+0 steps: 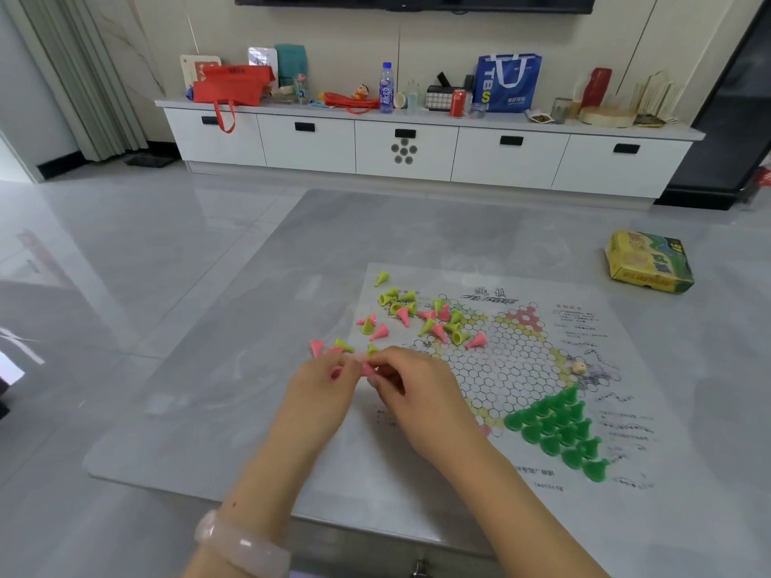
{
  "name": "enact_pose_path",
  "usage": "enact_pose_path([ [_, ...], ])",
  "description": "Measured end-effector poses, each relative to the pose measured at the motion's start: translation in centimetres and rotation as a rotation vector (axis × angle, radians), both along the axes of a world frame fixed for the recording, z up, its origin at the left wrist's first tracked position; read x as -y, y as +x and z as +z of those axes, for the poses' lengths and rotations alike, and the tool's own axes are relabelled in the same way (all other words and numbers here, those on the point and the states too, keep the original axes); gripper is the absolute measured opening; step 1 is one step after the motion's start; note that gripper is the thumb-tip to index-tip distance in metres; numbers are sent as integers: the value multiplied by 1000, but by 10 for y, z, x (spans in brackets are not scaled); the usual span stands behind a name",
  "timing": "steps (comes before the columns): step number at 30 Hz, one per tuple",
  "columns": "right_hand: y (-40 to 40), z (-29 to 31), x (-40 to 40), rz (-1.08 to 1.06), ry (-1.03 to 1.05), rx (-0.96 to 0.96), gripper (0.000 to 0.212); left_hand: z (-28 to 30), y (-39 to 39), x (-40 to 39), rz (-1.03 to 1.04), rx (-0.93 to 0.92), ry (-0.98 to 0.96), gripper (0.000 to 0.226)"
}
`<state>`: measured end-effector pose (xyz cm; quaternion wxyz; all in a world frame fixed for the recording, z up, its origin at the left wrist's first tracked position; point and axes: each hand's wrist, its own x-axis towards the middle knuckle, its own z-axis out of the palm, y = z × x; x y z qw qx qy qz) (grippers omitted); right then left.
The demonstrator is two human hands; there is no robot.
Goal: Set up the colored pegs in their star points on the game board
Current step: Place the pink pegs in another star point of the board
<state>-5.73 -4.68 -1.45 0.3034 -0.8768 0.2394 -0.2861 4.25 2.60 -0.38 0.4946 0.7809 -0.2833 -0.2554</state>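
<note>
Hands meet over the board's (pixel 521 369) left edge: your left hand (pixel 321 390) and right hand (pixel 413 385) each pinch a pink peg (pixel 369 370) in curled fingers. Loose pink and yellow pegs (pixel 417 314) lie scattered beyond; green pegs (pixel 559 427) fill the near-right star point on the worktop (pixel 208 410)

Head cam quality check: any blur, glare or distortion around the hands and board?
Head view: both hands, left hand and right hand, are soft with motion blur; pink pegs between them smear. Dark green pegs read clearly. Sheen on the table. Wide-angle bends the cabinet.
</note>
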Motion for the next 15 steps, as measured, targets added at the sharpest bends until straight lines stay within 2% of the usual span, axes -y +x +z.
enact_pose_path([
  [4,-19,7,2,-21,5,-30,14,-2,-12,3,-143,114,11,32],
  [6,-28,9,4,-36,74,-14,13,-2,-17,6,-198,113,19,34],
  [7,-33,10,4,-40,161,24,12,-1,-20,7,-200,48,9,38],
  [10,-46,14,6,-41,377,137,17,1,-34,9,-177,-299,-57,42],
  [12,-55,16,8,-47,415,163,22,1,-43,10,-218,-438,-93,37],
  [15,-71,19,12,-71,378,137,19,-1,-48,13,-248,-546,-135,32],
])
